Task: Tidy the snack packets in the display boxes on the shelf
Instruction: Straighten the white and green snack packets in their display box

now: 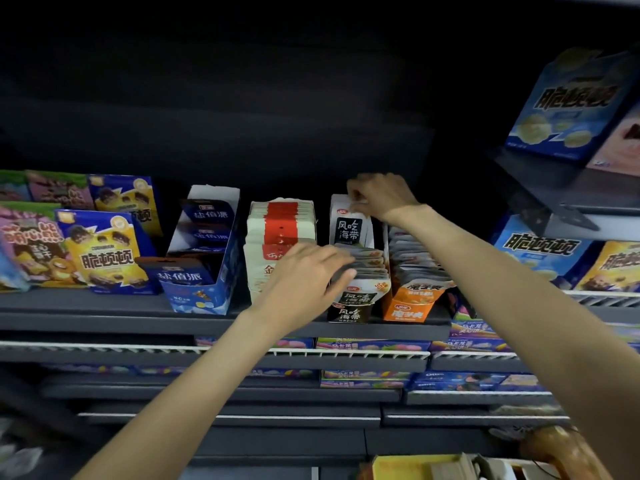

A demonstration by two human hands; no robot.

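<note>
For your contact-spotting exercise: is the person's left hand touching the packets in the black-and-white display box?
Touching. The head view shows the left hand with its fingers laid on the front packets in the black-and-white display box, no gap visible.

Dim shop aisle, dark tiered shelves (104,318), black back panel (242,116).

1. Both bare arms reach forward and up.
2. The left hand (304,271) lies palm down, fingers (341,268) extended and nearly straight.
3. The right hand (381,197) is farther forward, fingers curled in a pinch.
</note>
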